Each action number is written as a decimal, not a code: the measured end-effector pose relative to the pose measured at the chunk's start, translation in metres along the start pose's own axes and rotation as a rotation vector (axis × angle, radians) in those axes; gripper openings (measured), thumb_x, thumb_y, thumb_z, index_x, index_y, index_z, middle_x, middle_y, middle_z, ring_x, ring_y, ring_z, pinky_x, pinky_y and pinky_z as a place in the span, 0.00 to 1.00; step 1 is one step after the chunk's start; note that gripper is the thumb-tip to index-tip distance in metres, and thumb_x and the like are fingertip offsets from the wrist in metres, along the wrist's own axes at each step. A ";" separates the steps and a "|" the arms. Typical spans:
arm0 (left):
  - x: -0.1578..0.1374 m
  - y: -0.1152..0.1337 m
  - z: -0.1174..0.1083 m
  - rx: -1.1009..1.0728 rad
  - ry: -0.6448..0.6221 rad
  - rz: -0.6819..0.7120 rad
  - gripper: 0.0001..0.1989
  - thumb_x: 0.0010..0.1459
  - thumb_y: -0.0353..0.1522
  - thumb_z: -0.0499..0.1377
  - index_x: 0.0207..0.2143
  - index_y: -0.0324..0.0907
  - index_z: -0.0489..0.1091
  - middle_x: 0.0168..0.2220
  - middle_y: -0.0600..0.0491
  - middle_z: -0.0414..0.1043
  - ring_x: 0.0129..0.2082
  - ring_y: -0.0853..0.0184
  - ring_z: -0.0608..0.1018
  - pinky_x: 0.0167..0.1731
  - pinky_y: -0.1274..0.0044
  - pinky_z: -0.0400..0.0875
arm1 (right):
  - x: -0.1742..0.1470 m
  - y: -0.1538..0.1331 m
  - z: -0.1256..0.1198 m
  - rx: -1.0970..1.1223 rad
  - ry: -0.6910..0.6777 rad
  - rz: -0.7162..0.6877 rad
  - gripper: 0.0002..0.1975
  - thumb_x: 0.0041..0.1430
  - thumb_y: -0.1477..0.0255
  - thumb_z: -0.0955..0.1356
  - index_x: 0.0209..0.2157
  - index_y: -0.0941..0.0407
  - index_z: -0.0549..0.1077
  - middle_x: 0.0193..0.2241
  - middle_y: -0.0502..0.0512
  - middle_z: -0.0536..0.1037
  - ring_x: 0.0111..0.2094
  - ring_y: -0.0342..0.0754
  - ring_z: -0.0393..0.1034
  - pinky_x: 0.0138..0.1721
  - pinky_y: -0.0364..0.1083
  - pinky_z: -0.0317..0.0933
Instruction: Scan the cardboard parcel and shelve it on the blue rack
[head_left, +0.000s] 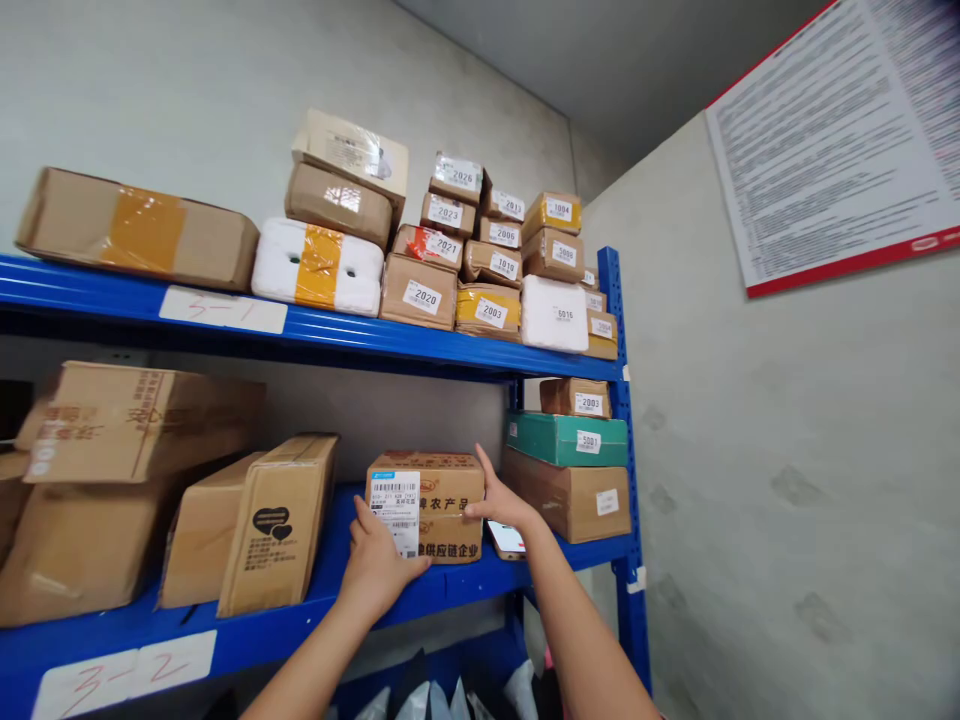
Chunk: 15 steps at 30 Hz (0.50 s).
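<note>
I'm looking at a parcel storeroom: blue steel shelving [420, 345] carries taped cardboard parcels [420, 290] with numbered stickers above my hands, hand-written shelf tags [223, 309] reading 3-1 and 3-2 mark the levels, and a printed notice board [840, 140] hangs on the wall up to their right.

Numbered parcels [487, 262] on blue shelving [315, 335]; wall poster [840, 140].

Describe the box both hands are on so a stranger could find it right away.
Find the blue rack and its lower shelf. The box sits left of the green box, between the left hand and right hand. Only it bears a barcode label on its front.
</note>
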<state>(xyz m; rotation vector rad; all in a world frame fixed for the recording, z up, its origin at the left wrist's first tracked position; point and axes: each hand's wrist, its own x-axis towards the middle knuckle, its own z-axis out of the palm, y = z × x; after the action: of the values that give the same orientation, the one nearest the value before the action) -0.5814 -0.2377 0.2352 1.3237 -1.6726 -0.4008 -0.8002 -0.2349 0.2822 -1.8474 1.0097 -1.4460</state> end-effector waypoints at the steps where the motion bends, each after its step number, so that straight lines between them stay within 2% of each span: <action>1: -0.002 0.000 0.000 0.015 0.008 0.010 0.67 0.39 0.32 0.71 0.64 0.17 0.23 0.62 0.19 0.47 0.66 0.37 0.55 0.62 0.64 0.57 | 0.002 0.000 0.006 0.026 -0.014 -0.010 0.81 0.19 0.51 0.81 0.67 0.59 0.32 0.62 0.73 0.63 0.61 0.59 0.62 0.62 0.56 0.55; 4: -0.006 -0.005 -0.002 0.042 0.037 0.041 0.70 0.36 0.30 0.72 0.64 0.19 0.22 0.62 0.21 0.46 0.65 0.38 0.56 0.62 0.64 0.59 | -0.002 -0.005 0.020 0.053 0.058 -0.025 0.64 0.24 0.56 0.81 0.62 0.55 0.52 0.57 0.65 0.69 0.57 0.60 0.65 0.59 0.56 0.57; 6: -0.007 -0.012 -0.006 0.053 0.086 0.138 0.71 0.33 0.31 0.72 0.66 0.23 0.25 0.63 0.26 0.46 0.65 0.39 0.57 0.63 0.63 0.58 | -0.010 -0.013 0.028 0.066 0.145 -0.018 0.51 0.29 0.59 0.80 0.56 0.52 0.59 0.52 0.59 0.73 0.55 0.60 0.66 0.57 0.55 0.59; 8: -0.007 -0.019 -0.013 0.055 0.189 0.322 0.67 0.33 0.33 0.73 0.69 0.32 0.37 0.64 0.31 0.45 0.65 0.41 0.58 0.62 0.61 0.60 | -0.019 -0.024 0.035 0.094 0.218 0.015 0.41 0.38 0.56 0.76 0.53 0.50 0.61 0.49 0.56 0.74 0.53 0.60 0.68 0.53 0.55 0.62; 10: -0.008 -0.026 -0.023 0.054 0.330 0.553 0.54 0.37 0.33 0.74 0.66 0.46 0.54 0.66 0.38 0.44 0.64 0.44 0.60 0.60 0.58 0.64 | -0.028 -0.033 0.039 0.117 0.260 0.087 0.34 0.48 0.49 0.70 0.53 0.49 0.61 0.49 0.57 0.75 0.52 0.61 0.69 0.49 0.56 0.64; 12: -0.010 -0.031 -0.031 0.063 0.448 0.764 0.40 0.42 0.33 0.73 0.58 0.57 0.65 0.68 0.47 0.42 0.65 0.46 0.59 0.59 0.56 0.65 | -0.038 -0.036 0.038 0.120 0.263 0.166 0.35 0.52 0.42 0.64 0.55 0.49 0.61 0.52 0.60 0.74 0.51 0.63 0.70 0.47 0.60 0.64; 13: -0.013 -0.034 -0.032 0.068 0.494 0.828 0.35 0.44 0.33 0.72 0.55 0.59 0.67 0.69 0.49 0.42 0.66 0.46 0.57 0.59 0.55 0.65 | -0.044 -0.033 0.035 0.100 0.244 0.183 0.39 0.50 0.39 0.63 0.56 0.49 0.60 0.54 0.63 0.73 0.51 0.66 0.70 0.47 0.62 0.64; 14: -0.016 -0.036 -0.031 0.063 0.528 0.855 0.33 0.46 0.34 0.71 0.55 0.60 0.68 0.69 0.50 0.42 0.66 0.46 0.57 0.58 0.54 0.66 | -0.048 -0.027 0.032 0.070 0.239 0.168 0.43 0.48 0.38 0.65 0.58 0.48 0.57 0.58 0.64 0.69 0.54 0.67 0.67 0.50 0.63 0.62; 15: -0.019 -0.040 -0.028 0.042 0.555 0.846 0.33 0.46 0.35 0.71 0.55 0.60 0.67 0.68 0.50 0.42 0.66 0.44 0.57 0.57 0.52 0.67 | -0.053 -0.019 0.028 -0.028 0.234 0.064 0.49 0.44 0.39 0.68 0.61 0.51 0.54 0.61 0.68 0.65 0.60 0.66 0.62 0.56 0.62 0.58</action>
<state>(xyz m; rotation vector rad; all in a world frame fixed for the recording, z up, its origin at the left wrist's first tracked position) -0.5355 -0.2277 0.2119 0.5652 -1.5793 0.4634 -0.7754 -0.1802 0.2631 -1.6757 1.1950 -1.6443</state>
